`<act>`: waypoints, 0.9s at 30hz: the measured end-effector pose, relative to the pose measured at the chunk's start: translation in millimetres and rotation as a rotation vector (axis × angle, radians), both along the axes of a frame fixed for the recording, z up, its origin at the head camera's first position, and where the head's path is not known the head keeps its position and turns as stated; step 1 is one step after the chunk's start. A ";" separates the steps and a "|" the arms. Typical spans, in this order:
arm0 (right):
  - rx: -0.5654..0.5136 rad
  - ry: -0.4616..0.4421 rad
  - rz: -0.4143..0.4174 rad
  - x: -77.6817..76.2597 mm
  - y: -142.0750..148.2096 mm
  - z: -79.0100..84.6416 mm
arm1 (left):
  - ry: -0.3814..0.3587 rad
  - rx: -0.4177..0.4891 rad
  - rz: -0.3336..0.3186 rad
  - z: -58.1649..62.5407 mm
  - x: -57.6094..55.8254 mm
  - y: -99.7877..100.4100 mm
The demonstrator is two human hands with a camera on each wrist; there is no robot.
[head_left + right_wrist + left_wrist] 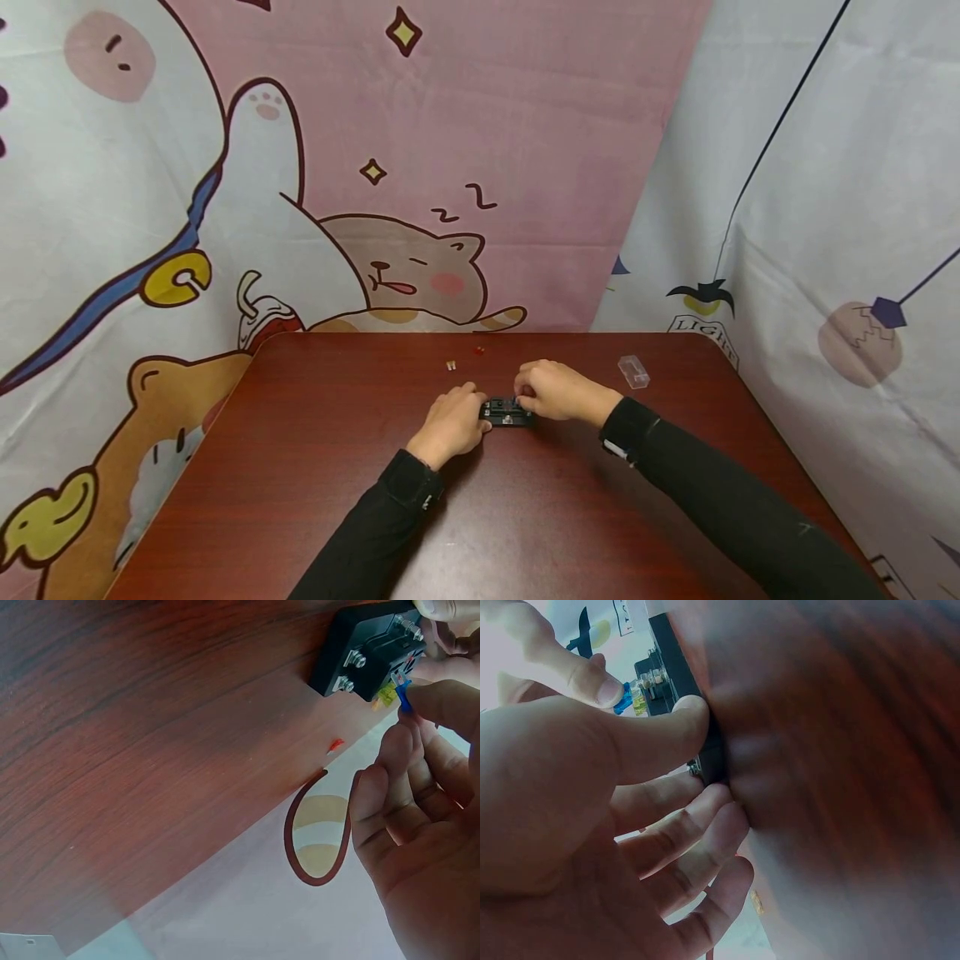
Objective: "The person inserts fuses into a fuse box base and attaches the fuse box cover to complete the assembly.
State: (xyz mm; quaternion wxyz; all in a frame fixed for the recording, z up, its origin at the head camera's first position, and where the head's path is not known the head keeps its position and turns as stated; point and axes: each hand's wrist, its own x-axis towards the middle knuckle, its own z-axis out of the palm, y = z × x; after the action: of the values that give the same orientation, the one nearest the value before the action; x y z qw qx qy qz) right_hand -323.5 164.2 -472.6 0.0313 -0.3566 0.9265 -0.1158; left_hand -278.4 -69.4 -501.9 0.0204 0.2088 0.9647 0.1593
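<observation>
A printed cloth (570, 125) hangs behind a reddish-brown bench (300, 458). From the left, the cloth shows a large white animal with a yellow bell (177, 278), then a sleeping cat (420, 267) with two letter Zs (481, 197) drawn above its head.

On the bench, a person's left hand (450, 427), in a dark sleeve (360, 533), grips the left end of a black block (507, 420), thumb on one side and fingers on the other. Beyond this hand lie two small pale pieces (451, 365) and, a little to their right, a small red piece (479, 350).

The block rests near the middle of the bench, with metal screws (360, 661) along its side and a yellow piece (638, 697) beside them. At its right end, the right hand (558, 390) pinches a blue piece (405, 697) between thumb and fingers, its prongs turned toward the block.

Further right lies a clear box (633, 372). Behind it, a printed banner (705, 329) reads "LIGHT".
</observation>
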 end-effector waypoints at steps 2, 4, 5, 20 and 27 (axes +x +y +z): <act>0.002 0.003 -0.001 0.5 -0.1 -0.1 | 0.002 -0.003 -0.002 -0.4 -0.3 0.1; 0.004 0.003 0.000 0.4 0.1 -0.6 | 0.006 -0.004 -0.003 -0.6 -0.6 0.2; 0.004 0.003 0.001 0.4 0.2 -0.9 | 0.008 -0.006 -0.004 -0.7 -0.7 0.1; 0.009 0.091 0.056 6.5 1.1 -9.2 | 0.016 -0.013 -0.007 0.0 0.6 0.2; -0.009 0.135 0.094 8.1 1.7 -10.8 | 0.004 -0.006 -0.001 -3.2 -1.1 0.3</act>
State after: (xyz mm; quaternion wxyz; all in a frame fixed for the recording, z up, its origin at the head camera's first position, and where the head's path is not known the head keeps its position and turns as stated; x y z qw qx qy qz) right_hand -315.4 166.0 -483.4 -0.0276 -0.4067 0.9083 -0.0942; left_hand -279.5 -69.1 -505.1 0.0191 0.2094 0.9651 0.1558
